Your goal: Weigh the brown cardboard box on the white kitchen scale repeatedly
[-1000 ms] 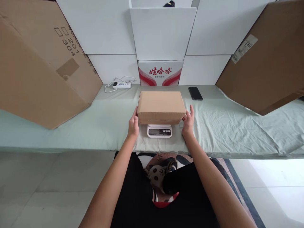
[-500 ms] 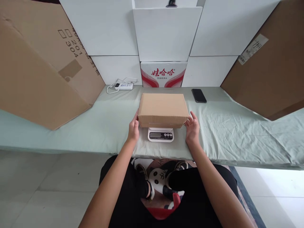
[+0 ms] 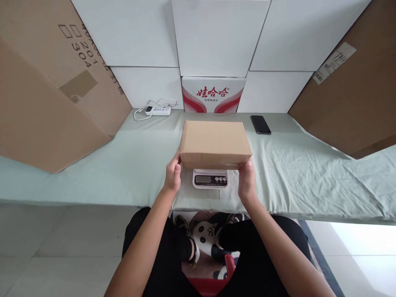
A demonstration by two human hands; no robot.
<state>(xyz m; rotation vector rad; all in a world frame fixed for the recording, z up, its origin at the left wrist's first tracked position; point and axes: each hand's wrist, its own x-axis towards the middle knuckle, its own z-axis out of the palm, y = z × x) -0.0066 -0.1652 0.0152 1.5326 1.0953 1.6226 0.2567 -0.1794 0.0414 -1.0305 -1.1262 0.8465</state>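
A closed brown cardboard box point(image 3: 215, 138) is over a white digital kitchen scale point(image 3: 210, 185), hiding the scale's platform. The scale's display and buttons show in front of the box. My left hand point(image 3: 173, 175) grips the box at its left front side, with some fingers hidden against it. At the right front corner, my right hand point(image 3: 247, 179) closes on the box, its fingertips tucked partly under the lower edge. Whether the box still touches the scale's platform I cannot tell.
A white power strip point(image 3: 158, 110) with a cable lies at the back left, and a black phone point(image 3: 260, 124) at the back right. Large cardboard sheets point(image 3: 40, 82) flank both sides. White boxes and a red-printed carton point(image 3: 213, 95) stand behind on the green cloth point(image 3: 136, 165).
My right hand has moved inward from beside the box and now grips its right corner. The box appears slightly larger and nearer. The view has shifted a little.
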